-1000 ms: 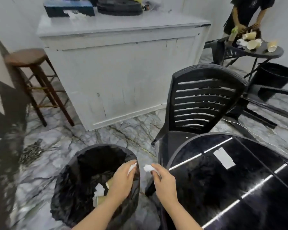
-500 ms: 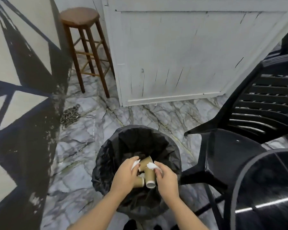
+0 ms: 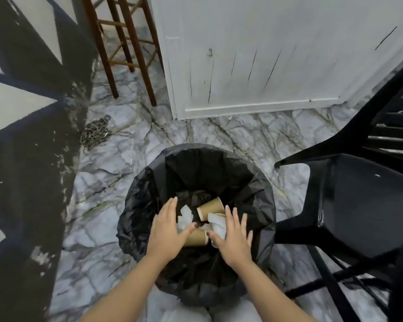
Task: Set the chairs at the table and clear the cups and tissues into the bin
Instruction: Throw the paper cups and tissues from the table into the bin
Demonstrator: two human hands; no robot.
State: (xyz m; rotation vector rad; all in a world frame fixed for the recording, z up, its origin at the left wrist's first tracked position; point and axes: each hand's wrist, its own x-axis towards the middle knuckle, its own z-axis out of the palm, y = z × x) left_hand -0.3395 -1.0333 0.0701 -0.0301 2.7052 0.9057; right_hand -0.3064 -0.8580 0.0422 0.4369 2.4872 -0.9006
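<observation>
A round bin (image 3: 147,205) lined with a black bag stands on the marble floor right below me. Inside lie brown paper cups (image 3: 211,206) and crumpled white tissues (image 3: 184,217). My left hand (image 3: 168,231) hovers over the bin's mouth, fingers spread and palm down, holding nothing. My right hand (image 3: 233,238) is beside it, also spread and empty, with a white tissue (image 3: 218,223) lying just under its thumb side. A black plastic chair (image 3: 358,205) stands to the right of the bin.
A white counter panel (image 3: 265,54) rises behind the bin. A wooden stool's legs (image 3: 130,47) stand at the upper left. A coiled metal chain (image 3: 94,133) lies on the floor by the dark patterned wall (image 3: 28,159).
My view tilted down onto the bin. Both hands, each pinching a tissue before, have spread wide and the tissues now lie in the bin.
</observation>
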